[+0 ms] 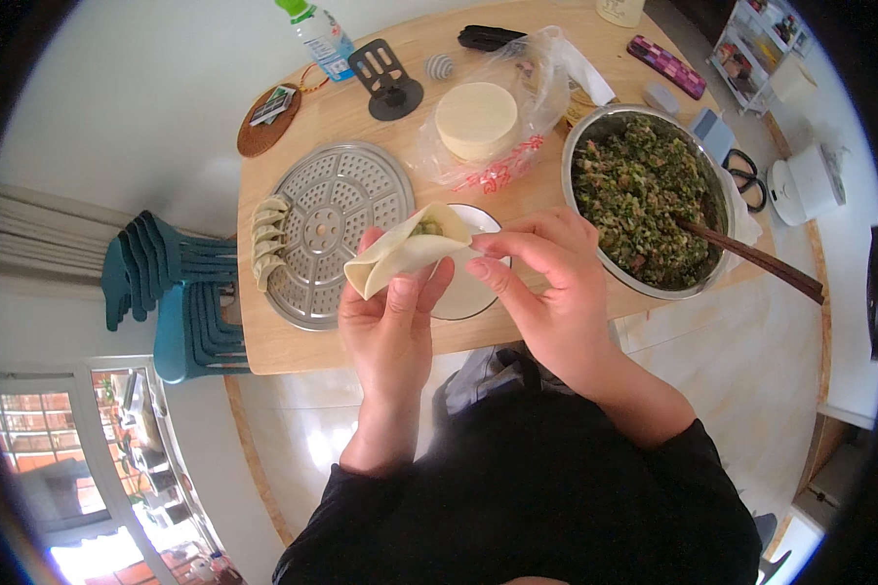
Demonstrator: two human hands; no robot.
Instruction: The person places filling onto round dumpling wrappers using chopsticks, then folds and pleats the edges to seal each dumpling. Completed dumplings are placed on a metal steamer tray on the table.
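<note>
In my left hand (391, 322) is a round dumpling wrapper (410, 256), folded up at its sides, with green filling (429, 225) showing in the gap between them. My thumb presses its near side. The index fingertip of my right hand (556, 281) is at the wrapper's right corner; the thumb stands a little apart below it. Under the hands is a dark-rimmed white plate (457, 296), partly hidden. To the left, several pleated dumplings (269, 238) lie in a row along the edge of a perforated metal steamer plate (322, 285).
At right, a metal bowl (582, 219) holds chopped filling with brown chopsticks (761, 256). Behind the hands sits a stack of wrappers (477, 117) on a plastic bag (549, 80). A black stand (391, 88), a bottle (322, 40) and scissors (746, 179) are also around.
</note>
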